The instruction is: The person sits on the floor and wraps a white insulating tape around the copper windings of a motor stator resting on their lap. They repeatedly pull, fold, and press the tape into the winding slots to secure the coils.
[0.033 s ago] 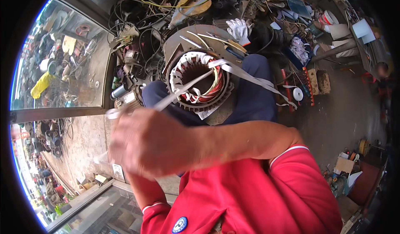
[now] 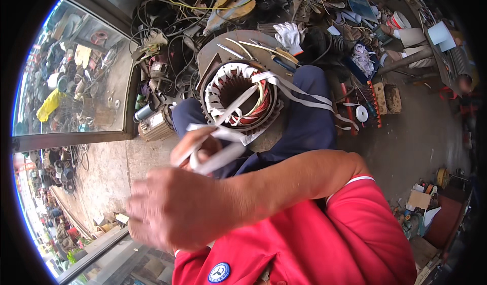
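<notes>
My motor ring (image 2: 227,90) sits between my knees on the round desk (image 2: 209,49), partly bound in white wrapping (image 2: 215,84), with red wires (image 2: 265,105) bare on its right. My two hands are close together, low and left of it: my left hand (image 2: 195,147) is curled on the white tape (image 2: 227,155), which hangs in an open loop, while my right hand (image 2: 172,206) is a blur with its back uppermost, so I cannot tell whether its fingers pinch anything. I judge that the loop could twist or knot if I pull it up carelessly, leaving a lumpy turn. Too hard a tug might tear the tape on the ring's toothed edge or drag the wires out of line; too little could let the wrapping slacken. The loose strips (image 2: 309,100) trailing over my right knee (image 2: 317,125) could catch or slip if I shift my leg, and their ends, near the small white roll (image 2: 361,113), might pick up dirt. As for writing, the round blue-and-white badge (image 2: 218,273) on my red shirt (image 2: 284,234) carries a mark and tiny lettering, too small to read; I can make out no other label.
</notes>
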Tool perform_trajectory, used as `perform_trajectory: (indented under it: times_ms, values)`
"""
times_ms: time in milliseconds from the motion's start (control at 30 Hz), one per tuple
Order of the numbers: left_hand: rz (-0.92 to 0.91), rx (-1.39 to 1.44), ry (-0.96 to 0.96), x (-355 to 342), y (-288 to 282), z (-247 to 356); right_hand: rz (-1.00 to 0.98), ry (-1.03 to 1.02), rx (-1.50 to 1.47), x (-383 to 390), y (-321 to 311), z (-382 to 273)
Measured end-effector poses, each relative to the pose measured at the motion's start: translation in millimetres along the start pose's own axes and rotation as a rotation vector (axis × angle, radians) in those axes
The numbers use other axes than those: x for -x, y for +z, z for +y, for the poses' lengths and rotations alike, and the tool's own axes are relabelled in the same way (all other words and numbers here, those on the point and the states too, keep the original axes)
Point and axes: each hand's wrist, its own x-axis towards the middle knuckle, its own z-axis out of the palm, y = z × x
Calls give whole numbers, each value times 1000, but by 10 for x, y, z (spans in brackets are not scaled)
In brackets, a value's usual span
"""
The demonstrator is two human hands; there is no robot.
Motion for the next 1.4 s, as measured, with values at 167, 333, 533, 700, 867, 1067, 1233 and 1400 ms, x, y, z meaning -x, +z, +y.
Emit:
perform_trajectory:
  times_ms: [167, 333, 533, 700, 867, 1067, 1233, 1400]
  values:
    - [492, 665, -192, -283, -344, -236, 79, 143, 215, 242, -275, 362]
    - [910, 1101, 186, -84, -1871, -220, -457, 521, 636, 814, -703, 904]
    - [306, 1225, -152, -243, -782, -667, -151, 389, 454, 612, -662, 908]
    - [-239, 976, -221, -281, 609, 341, -213, 401, 437, 740, -836, 616]
    - [-477, 882, -193, -327, 935, 411, -87, 416, 396, 981, -1367, 384]
    - [-362, 963, -215, -360, 933, 216, 440, 973, 690, 2266, -2695, 634]
    - [-340, 968, -173, -382, 931, 290, -74, 1802, 926, 4249, -3593, 746]
    - [-361, 884, -149, -335, 974, 472, -488, 1893, 995, 5039, -3542, 470]
